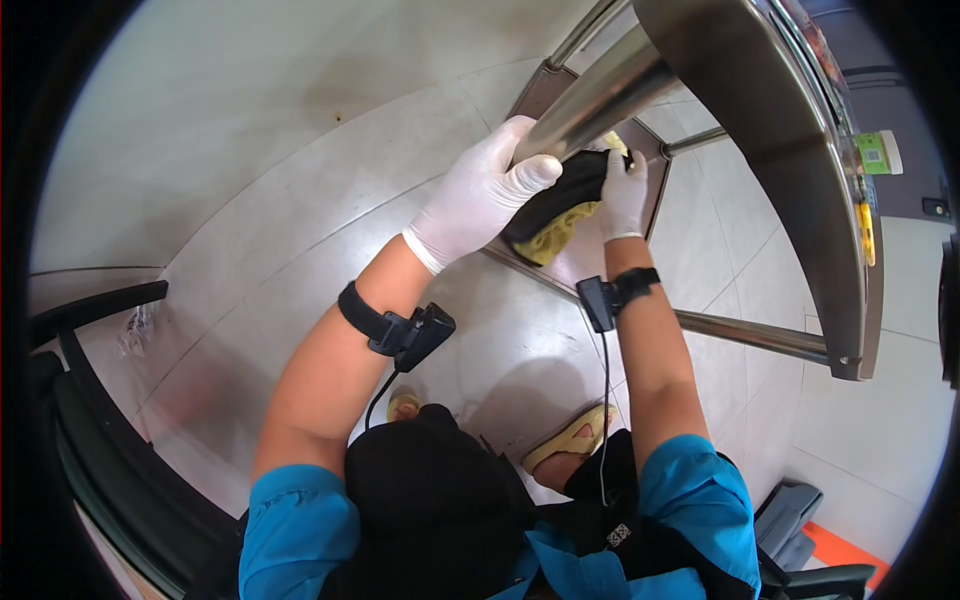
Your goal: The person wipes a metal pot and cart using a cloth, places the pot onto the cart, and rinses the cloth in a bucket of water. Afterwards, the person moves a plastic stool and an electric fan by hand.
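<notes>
under the metal table [775,140], at its lower shelf [580,262]: one black-and-yellow cloth [570,195], bunched, dark above, its yellow part showing along the near edge; whether all its weight rests on the shelf cannot be told.

right hand [624,195]: in a white glove, on the right end of the cloth, fingers touching the black part; whether they grip or only press cannot be told.

left hand [485,190]: white glove likewise, clamped round the table's thick round leg [600,95], thumb in front, other fingers mostly hidden; just beside the cloth. the two hands are apart, cloth and leg between them.

pale yellow item [615,143]: small, past the right fingers, partly hidden.

wrist straps, two: black, each with a box and cable, one on the left forearm [385,330], one at the right wrist [620,292].

crossbar [755,335]: round, shiny, low on the table's near side.

bottle [876,153]: green label, white cap, at the table's far right edge; near it a yellow object [865,235], kind unclear.

floor [320,270]: pale tiles; yellowish sandals [575,440] below the person.

chair [110,420]: dark, at far left.
</notes>
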`<state>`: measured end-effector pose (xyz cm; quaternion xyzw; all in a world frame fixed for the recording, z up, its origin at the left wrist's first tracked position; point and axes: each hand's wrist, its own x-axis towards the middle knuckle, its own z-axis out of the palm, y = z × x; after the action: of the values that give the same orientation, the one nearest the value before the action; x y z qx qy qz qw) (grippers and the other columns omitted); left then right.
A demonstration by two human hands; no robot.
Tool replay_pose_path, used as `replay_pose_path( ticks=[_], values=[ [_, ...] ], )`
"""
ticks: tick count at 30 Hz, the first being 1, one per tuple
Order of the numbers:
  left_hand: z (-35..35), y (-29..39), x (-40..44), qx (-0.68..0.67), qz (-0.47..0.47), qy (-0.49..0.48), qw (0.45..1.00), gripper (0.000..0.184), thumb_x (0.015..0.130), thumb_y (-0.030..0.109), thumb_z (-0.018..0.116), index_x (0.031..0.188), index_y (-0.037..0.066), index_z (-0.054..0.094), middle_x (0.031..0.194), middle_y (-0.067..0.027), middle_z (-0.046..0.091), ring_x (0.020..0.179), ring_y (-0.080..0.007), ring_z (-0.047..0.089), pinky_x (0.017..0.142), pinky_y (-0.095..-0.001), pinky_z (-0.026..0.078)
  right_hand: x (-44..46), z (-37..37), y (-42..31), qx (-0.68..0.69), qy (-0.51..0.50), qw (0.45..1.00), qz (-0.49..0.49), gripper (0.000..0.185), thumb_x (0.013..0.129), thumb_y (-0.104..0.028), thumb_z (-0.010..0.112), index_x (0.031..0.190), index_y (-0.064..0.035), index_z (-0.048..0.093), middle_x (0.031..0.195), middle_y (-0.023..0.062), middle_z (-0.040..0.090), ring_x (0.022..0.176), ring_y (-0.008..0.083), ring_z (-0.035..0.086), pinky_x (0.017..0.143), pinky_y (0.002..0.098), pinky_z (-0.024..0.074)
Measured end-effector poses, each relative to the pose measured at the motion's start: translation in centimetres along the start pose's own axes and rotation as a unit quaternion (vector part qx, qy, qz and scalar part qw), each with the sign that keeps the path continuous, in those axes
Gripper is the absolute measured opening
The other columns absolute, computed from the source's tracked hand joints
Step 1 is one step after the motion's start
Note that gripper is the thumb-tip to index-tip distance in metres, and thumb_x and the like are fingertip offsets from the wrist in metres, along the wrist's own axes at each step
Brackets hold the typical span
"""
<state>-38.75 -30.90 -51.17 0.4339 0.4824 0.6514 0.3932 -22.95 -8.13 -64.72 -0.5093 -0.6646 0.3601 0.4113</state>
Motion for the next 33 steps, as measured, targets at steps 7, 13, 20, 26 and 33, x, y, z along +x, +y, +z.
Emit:
replay_pose_path(
  ticks=[7, 13, 20, 26, 33],
  values=[
    [1.2, 0.3, 0.3, -0.003, 0.021, 0.022, 1.0, 0.074, 0.085, 0.064, 0.05, 0.122, 0.0, 0.049, 0.091, -0.0023, 0.056, 0.09, -0.0115, 0.051, 0.089, -0.027, 0.04, -2.2, -7.1, -12.5, -0.127, -0.038, 0.98, -0.151, 0.057, 0.089, -0.007, 0.055, 0.139, 0.0049, 0.032, 0.132, 0.0194, 0.05, 0.117, 0.0237, 0.052, 0.098, 0.0307, 0.0404],
    [1.2, 0.3, 0.2, 0.0, 0.018, 0.027, 0.999, 0.072, 0.086, 0.063, 0.051, 0.121, 0.0, 0.05, 0.091, -0.0023, 0.056, 0.091, -0.0114, 0.051, 0.09, -0.0269, 0.039, -6.9, -3.8, -7.1, -0.152, -0.173, 0.947, -0.226, 0.067, 0.084, -0.006, 0.059, 0.143, -0.0051, 0.028, 0.12, 0.0243, 0.055, 0.111, 0.0377, 0.055, 0.091, 0.0395, 0.0463],
    [1.1, -0.3, 0.3, 0.012, 0.012, 0.036, 0.999, 0.073, 0.085, 0.064, 0.051, 0.12, 0.0, 0.051, 0.091, -0.0029, 0.056, 0.092, -0.0119, 0.051, 0.091, -0.0273, 0.039, -13.2, -0.8, 4.5, -0.206, -0.108, 0.972, -0.025, 0.065, 0.073, -0.009, 0.073, 0.129, 0.0036, 0.043, 0.109, 0.0248, 0.057, 0.107, 0.0384, 0.054, 0.093, 0.0394, 0.0435],
    [1.0, 0.2, 0.5, 0.011, 0.026, 0.025, 0.999, 0.073, 0.084, 0.065, 0.051, 0.119, 0.0, 0.051, 0.091, -0.0029, 0.057, 0.089, -0.0117, 0.052, 0.088, -0.0271, 0.04, -12.6, -0.8, 3.8, -0.153, -0.191, 0.96, 0.134, 0.038, 0.081, -0.028, 0.067, 0.1, 0.0045, 0.061, 0.084, 0.0211, 0.064, 0.09, 0.0328, 0.062, 0.082, 0.0372, 0.0483],
    [0.8, -0.3, 0.4, 0.016, 0.015, 0.02, 1.0, 0.075, 0.082, 0.064, 0.054, 0.12, -0.002, 0.05, 0.099, -0.0075, 0.057, 0.095, -0.015, 0.052, 0.09, -0.0285, 0.04, -4.8, -6.8, 1.4, 0.329, 0.036, 0.925, 0.187, 0.043, 0.098, -0.036, 0.047, 0.117, 0.0029, 0.054, 0.109, 0.0107, 0.06, 0.095, 0.0202, 0.059, 0.087, 0.0317, 0.0466]
  ],
)
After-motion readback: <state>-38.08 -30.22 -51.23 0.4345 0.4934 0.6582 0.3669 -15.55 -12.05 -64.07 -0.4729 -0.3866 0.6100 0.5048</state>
